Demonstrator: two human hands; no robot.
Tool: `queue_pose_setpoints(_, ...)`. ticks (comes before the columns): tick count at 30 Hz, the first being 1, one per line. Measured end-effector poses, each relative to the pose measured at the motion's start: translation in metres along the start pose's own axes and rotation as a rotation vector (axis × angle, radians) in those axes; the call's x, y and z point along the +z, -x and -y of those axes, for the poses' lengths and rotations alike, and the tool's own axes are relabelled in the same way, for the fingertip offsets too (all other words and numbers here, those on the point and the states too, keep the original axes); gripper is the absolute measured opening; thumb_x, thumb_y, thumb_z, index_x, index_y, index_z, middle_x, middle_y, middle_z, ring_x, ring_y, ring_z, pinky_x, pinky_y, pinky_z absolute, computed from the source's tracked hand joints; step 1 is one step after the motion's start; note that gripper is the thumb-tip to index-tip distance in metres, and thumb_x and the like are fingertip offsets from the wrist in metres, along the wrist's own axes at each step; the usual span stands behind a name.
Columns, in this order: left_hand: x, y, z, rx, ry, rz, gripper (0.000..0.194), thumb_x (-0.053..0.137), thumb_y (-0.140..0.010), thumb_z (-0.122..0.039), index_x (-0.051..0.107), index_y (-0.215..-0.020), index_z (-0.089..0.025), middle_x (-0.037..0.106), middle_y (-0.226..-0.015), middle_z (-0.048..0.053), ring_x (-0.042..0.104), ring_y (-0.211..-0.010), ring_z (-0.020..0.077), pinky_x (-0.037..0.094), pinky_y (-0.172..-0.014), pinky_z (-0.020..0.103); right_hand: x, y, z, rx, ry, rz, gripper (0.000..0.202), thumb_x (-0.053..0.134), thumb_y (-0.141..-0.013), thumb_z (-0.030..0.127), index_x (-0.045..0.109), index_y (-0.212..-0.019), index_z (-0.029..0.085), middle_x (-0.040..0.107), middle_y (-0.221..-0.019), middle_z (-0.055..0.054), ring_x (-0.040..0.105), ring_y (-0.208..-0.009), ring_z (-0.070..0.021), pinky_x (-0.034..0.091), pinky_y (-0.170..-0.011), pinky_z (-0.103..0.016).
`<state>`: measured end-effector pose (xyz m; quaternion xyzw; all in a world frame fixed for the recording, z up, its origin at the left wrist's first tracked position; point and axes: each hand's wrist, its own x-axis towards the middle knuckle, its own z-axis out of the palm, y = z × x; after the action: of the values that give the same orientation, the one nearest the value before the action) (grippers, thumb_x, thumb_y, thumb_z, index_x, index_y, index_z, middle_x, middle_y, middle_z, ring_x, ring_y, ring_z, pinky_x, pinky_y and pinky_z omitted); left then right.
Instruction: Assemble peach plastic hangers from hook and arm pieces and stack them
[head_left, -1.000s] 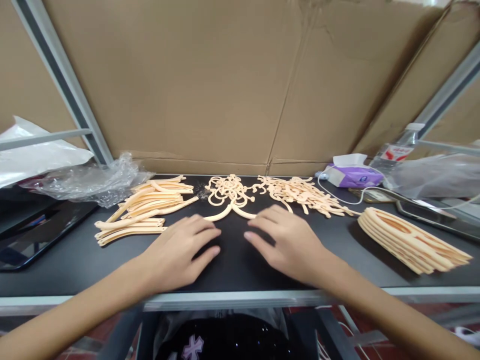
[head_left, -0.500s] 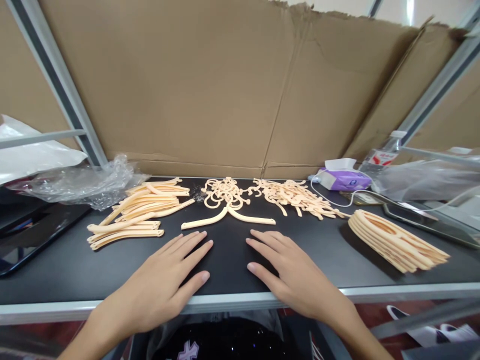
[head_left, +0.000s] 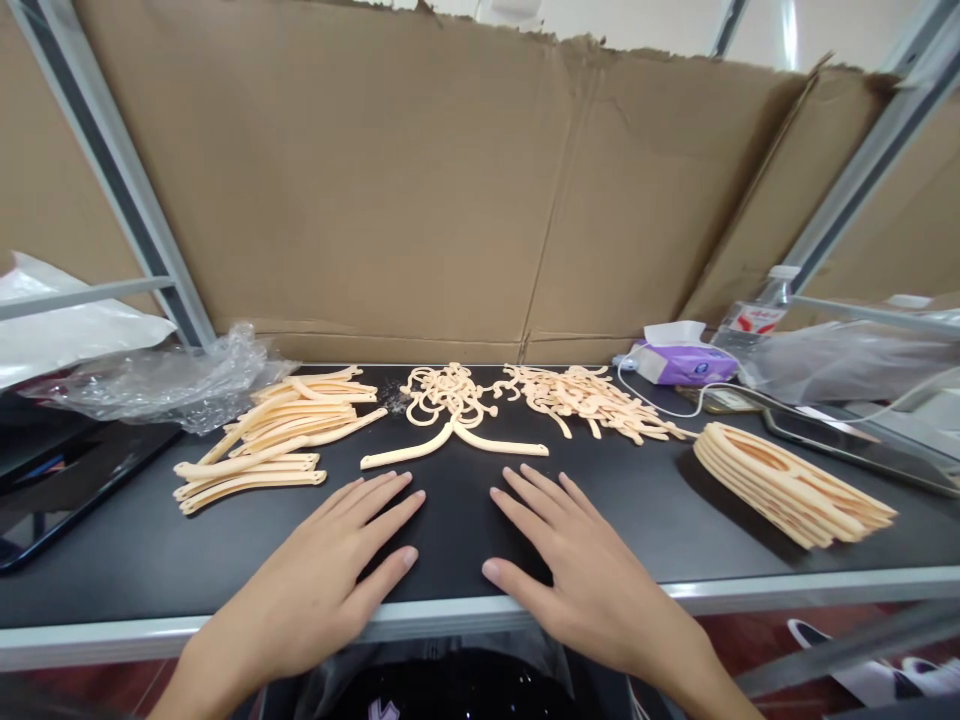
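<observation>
My left hand (head_left: 330,575) and my right hand (head_left: 574,565) lie flat, palms down, fingers spread, on the black table (head_left: 645,510) near its front edge. Neither holds anything. Just beyond the fingertips lies a pair of curved peach plastic arms (head_left: 454,443) joined in a shallow V. Behind it sits a heap of small peach hooks (head_left: 448,390). A pile of long curved arms (head_left: 281,430) lies to the left, and a heap of small peach pieces (head_left: 589,396) to the right.
A stack of assembled peach hangers (head_left: 787,478) rests at the right. Behind it are a purple tissue pack (head_left: 682,360), a water bottle (head_left: 754,312), a white cable and a tablet (head_left: 855,440). Crumpled clear plastic (head_left: 165,375) lies far left. A cardboard wall (head_left: 450,190) backs the table.
Both hands have drawn back toward the front edge, leaving the joined pair of arms lying uncovered on the table. The camera has tilted slightly upward.
</observation>
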<state>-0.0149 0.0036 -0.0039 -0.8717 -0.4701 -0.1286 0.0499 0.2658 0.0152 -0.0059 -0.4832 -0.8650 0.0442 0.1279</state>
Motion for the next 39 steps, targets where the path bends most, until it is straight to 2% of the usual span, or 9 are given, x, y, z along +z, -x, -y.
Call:
queue_pose_setpoints(6,0.003,0.006,-0.001,0.003,-0.077,0.022,0.053,0.041,-0.101,-0.046,0.041,-0.151,-0.029,0.037,-0.157,0.002,0.043,-0.142,0.0293,0.037,-0.117,0.052,0.004,-0.002,0.001,0.061,0.039,-0.010,0.075,0.039,-0.094,0.066,0.046,-0.149,0.016,0.035,-0.157,-0.013,0.029,-0.148,-0.0359,0.023,-0.119,-0.064)
queue_pose_setpoints(11,0.010,0.010,-0.011,0.002,-0.117,0.022,0.076,0.044,-0.095,-0.061,0.023,-0.158,-0.024,0.026,-0.161,0.008,0.034,-0.146,0.0328,0.032,-0.119,0.054,0.005,-0.002,0.000,0.065,0.045,-0.010,0.078,0.037,-0.093,0.068,0.046,-0.149,0.014,0.036,-0.157,-0.015,0.030,-0.147,-0.0375,0.023,-0.118,-0.066)
queue_pose_setpoints(14,0.011,0.009,-0.015,-0.004,-0.135,0.038,0.079,0.043,-0.094,-0.065,0.025,-0.157,-0.021,0.025,-0.161,0.010,0.031,-0.147,0.0330,0.031,-0.119,0.054,0.005,-0.002,-0.001,0.051,0.038,0.005,0.077,0.036,-0.094,0.068,0.046,-0.149,0.014,0.036,-0.157,-0.015,0.029,-0.147,-0.0377,0.022,-0.118,-0.067)
queue_pose_setpoints(23,0.006,0.005,-0.017,-0.016,-0.061,0.033,0.078,0.044,-0.094,-0.065,0.035,-0.154,-0.016,0.027,-0.160,0.013,0.034,-0.145,0.0341,0.037,-0.116,0.050,0.002,-0.004,0.002,0.056,0.051,0.054,0.077,0.036,-0.094,0.066,0.045,-0.149,0.014,0.034,-0.158,-0.015,0.026,-0.148,-0.0390,0.020,-0.117,-0.068)
queue_pose_setpoints(29,0.008,0.005,-0.017,-0.022,-0.042,0.022,0.078,0.046,-0.094,-0.064,0.033,-0.155,-0.016,0.028,-0.160,0.013,0.034,-0.145,0.0341,0.037,-0.117,0.050,0.001,-0.006,0.002,0.065,0.046,0.060,0.077,0.037,-0.093,0.066,0.045,-0.149,0.014,0.034,-0.158,-0.014,0.026,-0.148,-0.0389,0.020,-0.118,-0.068)
queue_pose_setpoints(35,0.007,0.005,-0.017,-0.018,-0.059,0.048,0.078,0.044,-0.094,-0.064,0.036,-0.153,-0.014,0.029,-0.159,0.014,0.035,-0.145,0.0341,0.038,-0.116,0.051,0.001,-0.006,0.001,0.056,0.035,0.035,0.076,0.040,-0.093,0.066,0.048,-0.148,0.014,0.037,-0.156,-0.015,0.029,-0.147,-0.0390,0.022,-0.117,-0.068)
queue_pose_setpoints(39,0.008,0.005,-0.016,-0.022,-0.033,0.029,0.078,0.046,-0.093,-0.064,0.035,-0.154,-0.016,0.029,-0.160,0.013,0.034,-0.145,0.0339,0.037,-0.116,0.051,0.002,-0.005,0.001,0.041,0.036,-0.017,0.073,0.044,-0.092,0.065,0.052,-0.144,0.015,0.043,-0.153,-0.016,0.035,-0.144,-0.0391,0.026,-0.115,-0.068)
